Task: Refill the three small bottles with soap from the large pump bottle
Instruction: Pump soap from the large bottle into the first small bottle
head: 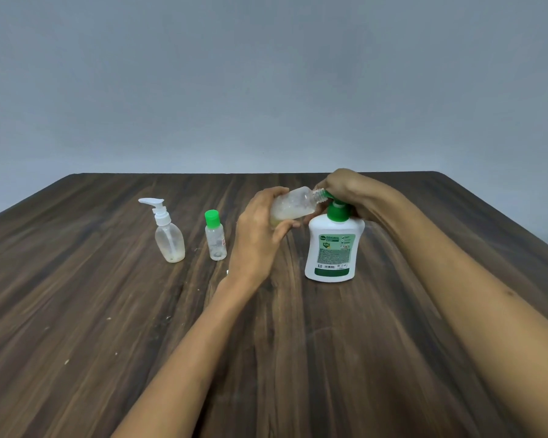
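1. I have my left hand (pixel 260 235) wrapped round the body of an uncapped clear bottle (pixel 295 203), fingers curled over the far side and thumb underneath. I hold it tipped almost on its side so that its threaded neck meets the green spout of the large pump bottle (pixel 331 245); held upright, the mouth would not line up with the nozzle.

2. A little pale soap lies pooled along the low side of the tilted bottle, toward its base near my palm. I judge that this fill is only partly done.

3. My right hand (pixel 345 188) sits over the green pump head, fingers bent down across it. I read this as pressing the plunger and steadying the big bottle at once, though the fingertips are hidden behind the pump, so I cannot tell exactly how they lie.

4. The large pump bottle stands upright on the worktop (pixel 76 311), right of centre, which lets it take the downward push without being held by the body.

5. Two more small bottles stand upright to the left, well apart from the filling: a clear one with a white pump top (pixel 168 232) and, nearer my left hand, a small one with a green cap (pixel 215 237). Both are closed and look close to empty, so I take them as waiting their turn.

6. The likely risk is soap missing the narrow neck if the mouth slips off the spout.
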